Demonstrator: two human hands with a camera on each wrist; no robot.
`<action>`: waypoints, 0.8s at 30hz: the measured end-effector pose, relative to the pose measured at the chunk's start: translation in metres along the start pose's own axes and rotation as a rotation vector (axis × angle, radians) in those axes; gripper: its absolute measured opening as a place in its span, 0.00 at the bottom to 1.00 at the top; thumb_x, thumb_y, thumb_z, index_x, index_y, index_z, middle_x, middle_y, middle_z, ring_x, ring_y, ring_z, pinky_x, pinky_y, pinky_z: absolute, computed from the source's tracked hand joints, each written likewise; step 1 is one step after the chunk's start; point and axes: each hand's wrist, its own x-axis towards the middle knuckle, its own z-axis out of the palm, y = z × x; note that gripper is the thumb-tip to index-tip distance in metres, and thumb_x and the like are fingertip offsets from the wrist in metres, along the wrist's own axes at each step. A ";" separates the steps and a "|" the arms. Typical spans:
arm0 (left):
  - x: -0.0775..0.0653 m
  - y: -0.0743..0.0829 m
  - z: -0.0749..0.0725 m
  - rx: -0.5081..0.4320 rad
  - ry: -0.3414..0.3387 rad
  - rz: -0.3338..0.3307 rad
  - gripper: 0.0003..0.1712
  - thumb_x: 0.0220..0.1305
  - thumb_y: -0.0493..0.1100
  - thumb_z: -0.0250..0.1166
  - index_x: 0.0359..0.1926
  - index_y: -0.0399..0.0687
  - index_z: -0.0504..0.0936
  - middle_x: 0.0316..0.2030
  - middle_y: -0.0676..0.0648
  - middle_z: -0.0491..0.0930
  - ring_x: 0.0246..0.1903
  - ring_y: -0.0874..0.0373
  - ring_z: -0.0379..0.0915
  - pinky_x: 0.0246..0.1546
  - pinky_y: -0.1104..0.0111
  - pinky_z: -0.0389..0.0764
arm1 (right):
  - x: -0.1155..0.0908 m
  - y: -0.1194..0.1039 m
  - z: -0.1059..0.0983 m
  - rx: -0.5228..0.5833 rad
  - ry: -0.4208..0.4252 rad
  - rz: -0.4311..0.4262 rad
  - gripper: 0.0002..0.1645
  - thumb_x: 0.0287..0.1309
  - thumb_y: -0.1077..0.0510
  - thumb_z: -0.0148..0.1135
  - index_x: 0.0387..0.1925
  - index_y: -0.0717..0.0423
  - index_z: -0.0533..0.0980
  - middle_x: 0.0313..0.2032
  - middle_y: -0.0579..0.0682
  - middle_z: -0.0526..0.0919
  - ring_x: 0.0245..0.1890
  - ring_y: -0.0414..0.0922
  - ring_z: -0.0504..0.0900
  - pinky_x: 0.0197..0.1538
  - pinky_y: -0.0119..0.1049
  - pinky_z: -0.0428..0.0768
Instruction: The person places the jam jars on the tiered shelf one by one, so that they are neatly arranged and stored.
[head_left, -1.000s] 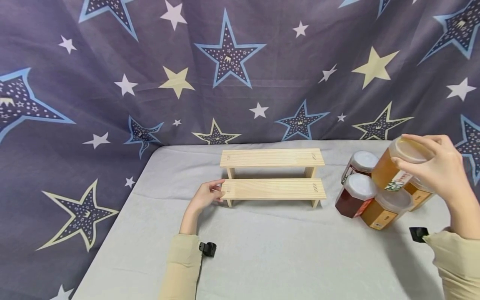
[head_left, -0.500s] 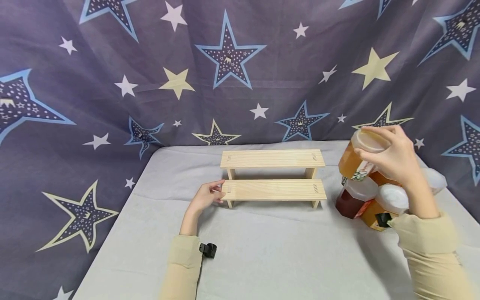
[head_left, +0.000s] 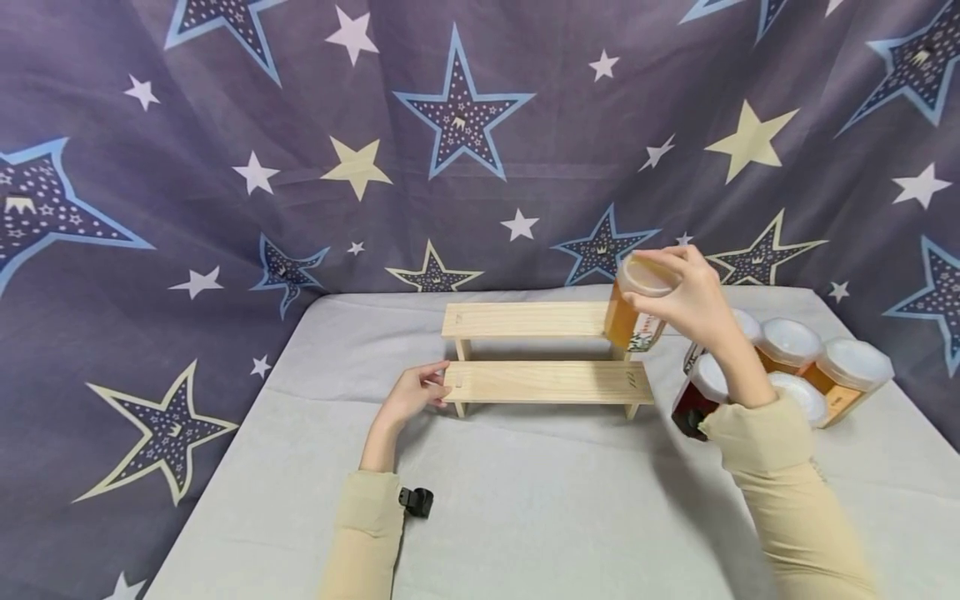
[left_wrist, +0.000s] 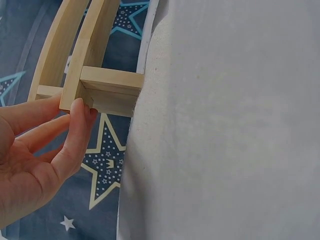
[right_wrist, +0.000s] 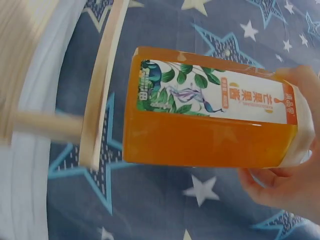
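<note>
One amber jar, pale lid, leafy label | right grip clamped around lid | left grip pinching wooden stand

Dark star-patterned cloth backdrop, pale grey cloth-covered surface

Head view: right end of upper shelf hidden behind amber jar in right hand; label print tiny. Dark red jar, lower right of grip, partly behind right sleeve. Right wrist view: wooden bar left of grip blurred, hand cut by right edge. Left hand cut by left edge, left wrist view.
</note>
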 end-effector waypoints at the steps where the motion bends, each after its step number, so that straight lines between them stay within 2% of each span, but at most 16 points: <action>1: 0.000 0.000 0.000 -0.007 0.000 -0.003 0.29 0.51 0.24 0.58 0.57 0.30 0.66 0.33 0.40 0.71 0.19 0.62 0.71 0.29 0.66 0.84 | 0.002 -0.002 0.005 0.009 -0.007 -0.002 0.31 0.38 0.60 0.70 0.49 0.60 0.74 0.43 0.62 0.68 0.41 0.54 0.69 0.42 0.50 0.75; 7: -0.002 0.002 0.001 -0.018 0.004 -0.014 0.29 0.51 0.24 0.57 0.57 0.30 0.66 0.32 0.40 0.71 0.17 0.62 0.71 0.29 0.65 0.84 | 0.016 -0.014 0.031 0.034 -0.032 -0.047 0.30 0.37 0.58 0.71 0.48 0.58 0.75 0.41 0.60 0.70 0.39 0.51 0.70 0.41 0.44 0.76; 17: -0.003 0.000 -0.001 -0.037 -0.011 0.010 0.29 0.52 0.24 0.57 0.58 0.28 0.64 0.33 0.37 0.72 0.20 0.61 0.72 0.32 0.60 0.83 | 0.036 -0.038 0.069 0.108 -0.123 -0.015 0.32 0.37 0.54 0.71 0.50 0.55 0.75 0.43 0.58 0.68 0.41 0.50 0.69 0.44 0.43 0.76; 24: -0.001 0.000 0.001 -0.048 -0.005 -0.011 0.30 0.51 0.24 0.57 0.58 0.29 0.64 0.33 0.38 0.72 0.19 0.60 0.72 0.31 0.62 0.83 | 0.048 -0.046 0.093 0.129 -0.147 -0.061 0.32 0.37 0.54 0.71 0.49 0.57 0.75 0.41 0.58 0.69 0.41 0.50 0.68 0.44 0.42 0.74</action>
